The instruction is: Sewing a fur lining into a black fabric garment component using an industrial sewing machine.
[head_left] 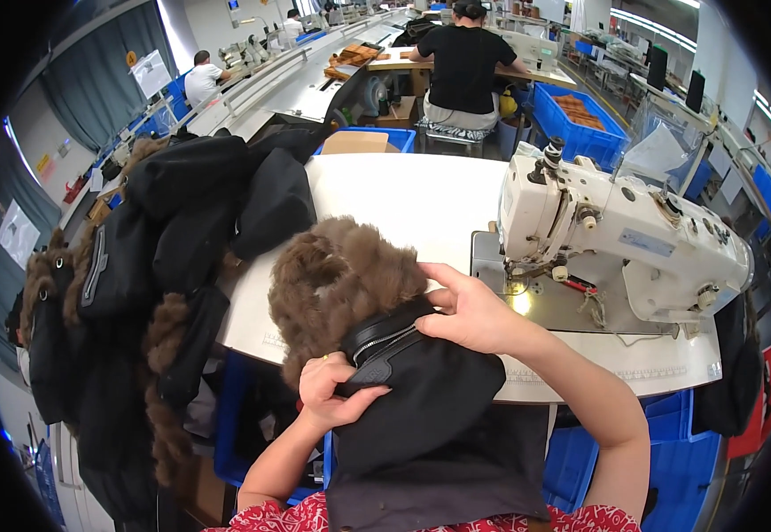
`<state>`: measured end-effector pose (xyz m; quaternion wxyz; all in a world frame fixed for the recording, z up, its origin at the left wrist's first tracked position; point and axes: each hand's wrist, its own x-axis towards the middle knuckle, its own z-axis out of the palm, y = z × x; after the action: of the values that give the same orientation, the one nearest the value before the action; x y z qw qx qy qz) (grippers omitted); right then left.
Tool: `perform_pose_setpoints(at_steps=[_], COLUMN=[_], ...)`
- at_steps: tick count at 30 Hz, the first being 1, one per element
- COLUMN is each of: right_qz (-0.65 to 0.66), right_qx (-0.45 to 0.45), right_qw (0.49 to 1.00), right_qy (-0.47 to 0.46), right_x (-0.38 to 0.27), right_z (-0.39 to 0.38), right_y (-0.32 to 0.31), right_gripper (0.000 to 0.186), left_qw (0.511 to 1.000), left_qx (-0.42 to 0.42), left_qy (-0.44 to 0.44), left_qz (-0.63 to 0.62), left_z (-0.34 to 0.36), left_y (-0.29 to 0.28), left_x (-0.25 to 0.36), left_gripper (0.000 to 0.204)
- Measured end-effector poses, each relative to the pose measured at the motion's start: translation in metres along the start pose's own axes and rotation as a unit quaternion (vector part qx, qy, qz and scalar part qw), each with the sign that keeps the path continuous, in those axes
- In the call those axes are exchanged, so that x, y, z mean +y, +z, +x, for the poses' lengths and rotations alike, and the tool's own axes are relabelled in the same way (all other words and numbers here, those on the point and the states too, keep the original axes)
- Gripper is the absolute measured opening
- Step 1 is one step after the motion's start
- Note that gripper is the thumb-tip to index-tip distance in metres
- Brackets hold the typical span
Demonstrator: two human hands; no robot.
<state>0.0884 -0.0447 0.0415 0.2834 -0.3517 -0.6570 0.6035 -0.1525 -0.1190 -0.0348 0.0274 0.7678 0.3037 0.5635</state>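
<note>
I hold a black garment piece [430, 386] with brown fur [341, 275] along its top and a silver zipper [381, 341] with a dark trim across it, at the table's front edge. My left hand [337, 395] grips the zipper's lower left end, thumb on the black fabric and fingers curled at the trim. My right hand [456, 306] pinches the upper right end of the zipper beside the fur, some fingertips hidden behind the piece. To the right stands a white industrial sewing machine [625, 244], its lamp lighting the metal bed by the needle.
A heap of black garments with fur [182, 213] covers the left of the white table [412, 191]. Blue crates [580, 124] stand behind and under it. A co-worker in a black top [456, 75] sits facing away ahead; another in white [204, 84] works farther left.
</note>
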Motion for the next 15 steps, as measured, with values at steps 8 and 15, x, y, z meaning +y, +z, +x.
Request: perform_pose_setpoints(at_steps=[8,15], right_qz=[-0.083,-0.350], right_qx=[0.040,0.107], right_qw=[0.995,0.810], right_qy=[-0.041,-0.459], right_x=[-0.003,-0.039], right_z=[-0.002,-0.043], right_y=[0.000,0.065], right_gripper=[0.065,0.036], left_qw=[0.986,0.807], left_qx=[0.022,-0.041], left_qy=[-0.168,-0.533], left_qz=[-0.013,-0.252], left_z=[0.014,0.082], left_y=[0.004,-0.014], left_x=[0.012,-0.009], left_gripper=[0.030,0.022])
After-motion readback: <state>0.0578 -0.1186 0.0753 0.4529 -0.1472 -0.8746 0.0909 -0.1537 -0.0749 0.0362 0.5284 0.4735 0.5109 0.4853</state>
